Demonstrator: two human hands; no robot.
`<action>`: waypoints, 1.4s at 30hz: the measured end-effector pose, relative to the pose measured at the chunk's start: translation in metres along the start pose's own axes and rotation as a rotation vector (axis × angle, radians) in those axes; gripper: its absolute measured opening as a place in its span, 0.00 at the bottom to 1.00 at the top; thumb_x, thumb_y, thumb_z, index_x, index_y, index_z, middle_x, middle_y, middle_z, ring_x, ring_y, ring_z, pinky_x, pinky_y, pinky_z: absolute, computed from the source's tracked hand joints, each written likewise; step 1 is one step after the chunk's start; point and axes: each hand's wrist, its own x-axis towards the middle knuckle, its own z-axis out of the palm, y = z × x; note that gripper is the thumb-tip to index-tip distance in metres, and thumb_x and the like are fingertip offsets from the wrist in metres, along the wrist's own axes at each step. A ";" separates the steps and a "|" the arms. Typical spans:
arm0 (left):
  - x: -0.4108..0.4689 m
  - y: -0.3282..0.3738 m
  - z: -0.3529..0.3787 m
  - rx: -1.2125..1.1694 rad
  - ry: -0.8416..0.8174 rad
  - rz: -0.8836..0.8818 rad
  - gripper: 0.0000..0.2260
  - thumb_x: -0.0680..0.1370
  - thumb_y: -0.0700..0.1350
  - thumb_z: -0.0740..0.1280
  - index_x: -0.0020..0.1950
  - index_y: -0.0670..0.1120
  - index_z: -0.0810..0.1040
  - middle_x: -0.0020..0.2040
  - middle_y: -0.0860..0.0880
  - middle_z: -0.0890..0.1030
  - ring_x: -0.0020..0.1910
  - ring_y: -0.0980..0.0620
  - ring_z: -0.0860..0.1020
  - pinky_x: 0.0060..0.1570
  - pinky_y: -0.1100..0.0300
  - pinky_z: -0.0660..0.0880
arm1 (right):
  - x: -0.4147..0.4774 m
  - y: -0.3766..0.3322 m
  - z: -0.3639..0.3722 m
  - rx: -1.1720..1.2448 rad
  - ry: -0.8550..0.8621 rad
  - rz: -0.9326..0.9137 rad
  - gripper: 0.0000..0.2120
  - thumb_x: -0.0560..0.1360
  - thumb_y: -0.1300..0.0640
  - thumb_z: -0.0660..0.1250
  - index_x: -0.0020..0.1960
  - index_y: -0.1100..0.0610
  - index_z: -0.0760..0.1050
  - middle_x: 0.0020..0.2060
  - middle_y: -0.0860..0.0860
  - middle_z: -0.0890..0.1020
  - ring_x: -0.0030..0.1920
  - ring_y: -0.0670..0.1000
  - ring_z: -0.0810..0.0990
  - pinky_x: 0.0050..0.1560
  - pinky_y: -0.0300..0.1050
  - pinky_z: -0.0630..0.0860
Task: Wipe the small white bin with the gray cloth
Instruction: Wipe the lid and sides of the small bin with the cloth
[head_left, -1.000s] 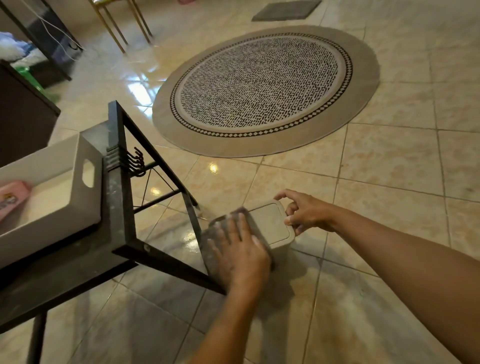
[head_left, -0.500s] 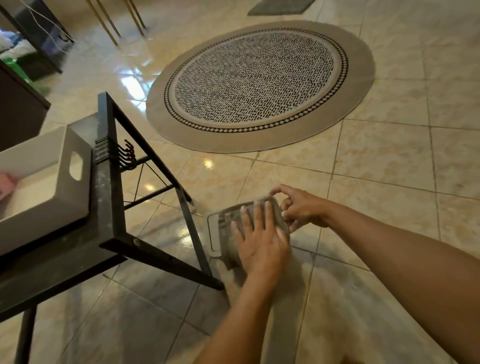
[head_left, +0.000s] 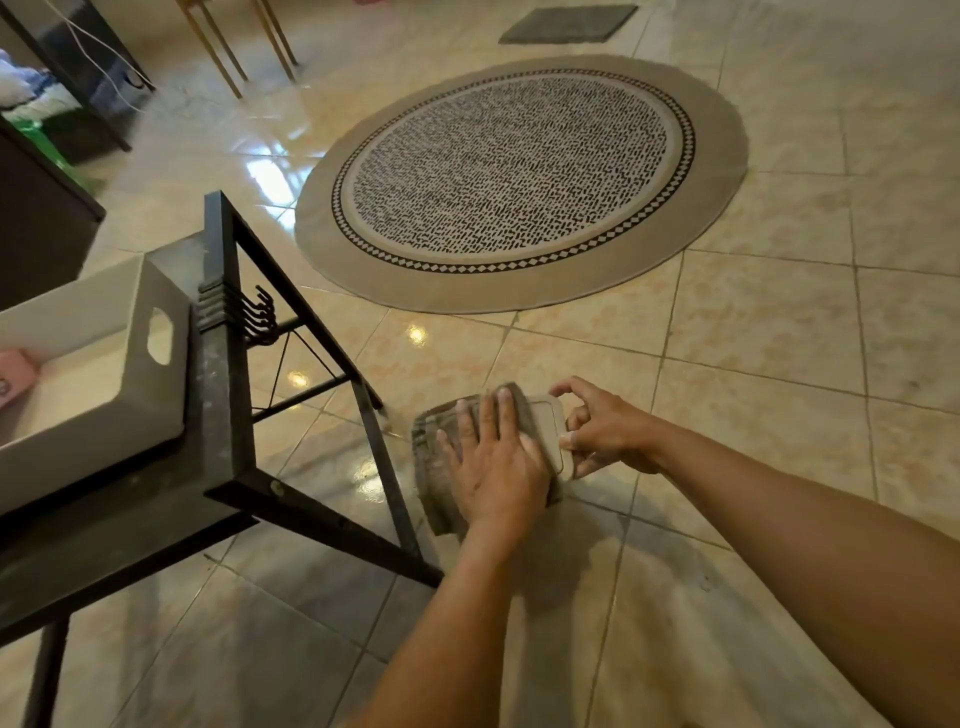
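The small white bin (head_left: 549, 432) stands on the tiled floor beside the black table's leg. Only the right part of its flat lid shows. The gray cloth (head_left: 434, 467) is spread over the left and middle of the lid and hangs down the bin's near side. My left hand (head_left: 493, 467) lies flat on the cloth, palm down, fingers together, pressing it onto the lid. My right hand (head_left: 605, 428) grips the bin's right edge with thumb and fingertips. The bin's body is hidden under the cloth and hands.
A black metal-framed table (head_left: 218, 457) stands at the left with a white tray (head_left: 130, 395) on it. A round patterned rug (head_left: 519, 176) lies beyond the bin. Chair legs (head_left: 234, 47) and dark furniture (head_left: 41, 228) are at the far left. Open tiled floor lies to the right.
My left hand and the cloth slid right across the lid, then back toward the left, so the lid's right side shows again. My right hand stayed on the bin's right edge.
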 end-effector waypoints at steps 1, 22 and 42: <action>0.006 -0.013 0.001 0.016 0.005 -0.063 0.30 0.81 0.52 0.48 0.81 0.46 0.41 0.79 0.47 0.34 0.77 0.41 0.32 0.71 0.36 0.30 | -0.001 0.001 0.001 -0.002 0.018 0.002 0.29 0.76 0.73 0.64 0.69 0.49 0.65 0.41 0.57 0.75 0.36 0.54 0.81 0.45 0.60 0.84; -0.006 -0.040 -0.019 0.047 -0.072 0.412 0.26 0.83 0.56 0.43 0.79 0.59 0.36 0.80 0.55 0.37 0.77 0.52 0.31 0.75 0.43 0.35 | 0.012 -0.018 -0.011 -0.470 0.026 -0.146 0.20 0.80 0.57 0.63 0.71 0.45 0.70 0.53 0.52 0.77 0.52 0.52 0.77 0.49 0.45 0.73; 0.003 0.016 -0.018 -0.012 -0.132 0.045 0.31 0.82 0.56 0.45 0.78 0.50 0.30 0.78 0.48 0.29 0.75 0.43 0.28 0.74 0.39 0.35 | -0.010 -0.005 -0.005 -0.009 -0.176 0.036 0.46 0.74 0.76 0.65 0.78 0.39 0.54 0.37 0.56 0.76 0.33 0.50 0.80 0.45 0.58 0.84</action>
